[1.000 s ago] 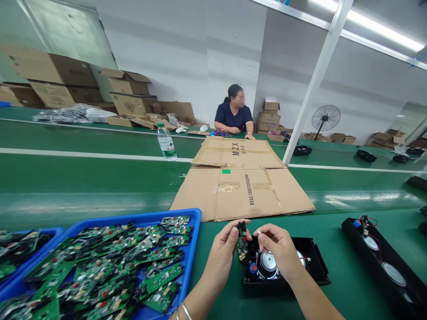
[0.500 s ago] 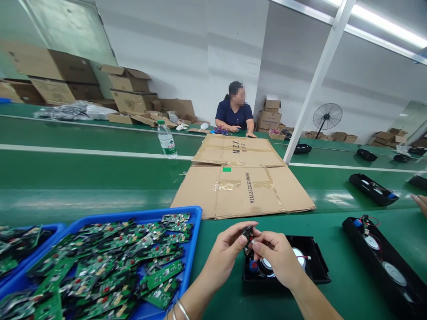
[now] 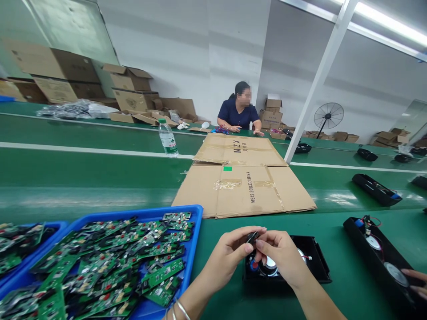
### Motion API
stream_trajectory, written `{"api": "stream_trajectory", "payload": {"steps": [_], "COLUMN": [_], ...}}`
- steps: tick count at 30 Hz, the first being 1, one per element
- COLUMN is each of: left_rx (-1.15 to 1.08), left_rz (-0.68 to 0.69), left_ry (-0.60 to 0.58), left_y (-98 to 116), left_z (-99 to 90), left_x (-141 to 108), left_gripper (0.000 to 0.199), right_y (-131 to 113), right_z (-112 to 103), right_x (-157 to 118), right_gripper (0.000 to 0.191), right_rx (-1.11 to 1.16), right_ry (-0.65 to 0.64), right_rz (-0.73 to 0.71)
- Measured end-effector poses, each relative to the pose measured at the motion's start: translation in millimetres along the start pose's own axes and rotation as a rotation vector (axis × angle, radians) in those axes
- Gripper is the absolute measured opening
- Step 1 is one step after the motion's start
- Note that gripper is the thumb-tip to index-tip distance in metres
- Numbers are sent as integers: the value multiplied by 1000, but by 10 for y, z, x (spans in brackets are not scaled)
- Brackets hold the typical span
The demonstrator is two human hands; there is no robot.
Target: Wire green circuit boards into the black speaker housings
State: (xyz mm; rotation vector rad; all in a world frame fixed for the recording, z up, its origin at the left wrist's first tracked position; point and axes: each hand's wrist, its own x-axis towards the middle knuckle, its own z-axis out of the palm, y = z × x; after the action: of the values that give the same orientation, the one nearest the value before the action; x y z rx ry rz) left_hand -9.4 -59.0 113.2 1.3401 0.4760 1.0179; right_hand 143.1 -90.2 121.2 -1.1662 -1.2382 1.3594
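Observation:
Over a black speaker housing [image 3: 316,262], both my hands meet at a small circuit board [image 3: 252,237] with dark edges. My left hand [image 3: 227,253] grips the board between thumb and fingers. Pressed against its near side are the pinched thumb and fingertips of my right hand [image 3: 283,258]; whether they also hold a wire plug is hidden. Inside the housing sit round silver speakers [image 3: 271,263], partly covered by my right hand, and a blue-and-red part [image 3: 254,265]. A thin red wire ends in a small white plug [image 3: 310,258] at the right.
A blue tray [image 3: 196,240] heaped with green circuit boards stands left, beside another tray [image 3: 62,229]. Flattened cardboard [image 3: 233,191] lies ahead, near a water bottle [image 3: 168,140]. At right, another person's hand [image 3: 415,280] touches a long black housing [image 3: 358,240]. A co-worker [image 3: 238,111] sits opposite.
My hands have tilted the circuit board flatter, and my right fingers have shifted along it. At right, another person's hand has come down to the long housing. The co-worker opposite has moved a hand slightly.

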Motion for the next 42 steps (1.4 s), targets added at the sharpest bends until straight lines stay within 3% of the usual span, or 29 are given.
{"api": "stream_trajectory", "payload": {"steps": [6, 17, 20, 25, 29, 33, 38, 42], "left_rx": [0, 17, 121, 534, 851, 1017, 678, 422], "left_rz": [-60, -72, -118, -146, -153, -319, -512, -561], "left_ry": [-46, -97, -133, -197, -124, -139, -408, -442], "left_y": [76, 119, 194, 385, 495, 637, 583, 265], "left_z": [24, 2, -43, -46, -4, 12, 145, 331], "left_x": [4, 1, -8, -24, -88, -184, -205, -175], "left_gripper": [38, 34, 36, 24, 16, 24, 18, 26], "right_y": [5, 72, 33, -171, -275, -168, 97, 316], "right_z": [26, 30, 13, -56, -281, -698, -1148, -1242], "right_x": [-24, 7, -17, -143, -257, -346, -569, -733], "right_gripper": [37, 34, 33, 28, 27, 22, 25, 18], "right_rx": [-5, 67, 46, -165, -598, -930, -1123, -1168], "right_ry": [48, 48, -8, -95, 68, 212, 407, 430], "right_rz": [-20, -33, -39, -31, -108, -43, -10, -42]}}
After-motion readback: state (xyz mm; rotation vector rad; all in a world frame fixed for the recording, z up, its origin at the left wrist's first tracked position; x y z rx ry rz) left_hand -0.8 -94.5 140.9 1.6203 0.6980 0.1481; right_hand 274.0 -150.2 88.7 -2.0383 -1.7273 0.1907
